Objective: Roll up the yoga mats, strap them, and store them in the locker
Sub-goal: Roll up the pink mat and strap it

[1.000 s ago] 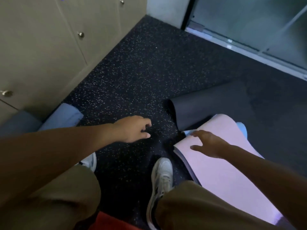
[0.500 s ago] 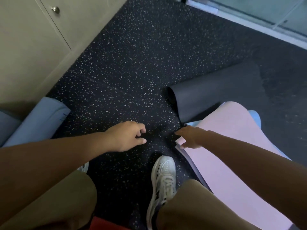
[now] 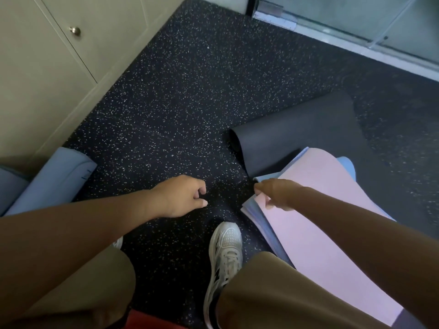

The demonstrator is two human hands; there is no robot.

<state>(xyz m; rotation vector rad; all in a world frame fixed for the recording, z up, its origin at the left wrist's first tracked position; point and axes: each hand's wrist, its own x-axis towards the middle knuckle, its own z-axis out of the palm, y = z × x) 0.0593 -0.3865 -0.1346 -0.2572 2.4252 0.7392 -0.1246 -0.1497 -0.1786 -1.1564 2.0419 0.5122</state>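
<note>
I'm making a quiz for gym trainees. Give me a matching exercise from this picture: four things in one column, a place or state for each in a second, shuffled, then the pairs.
Things:
1. pink mat
2. dark mat
3. rolled blue mat
4. left hand

States:
A. lies by the lockers
B. end curled up on the floor
C. corner pinched by the right hand
D. holds nothing, above the floor

Pairs: 1-C, 2-B, 3-A, 4-D
</note>
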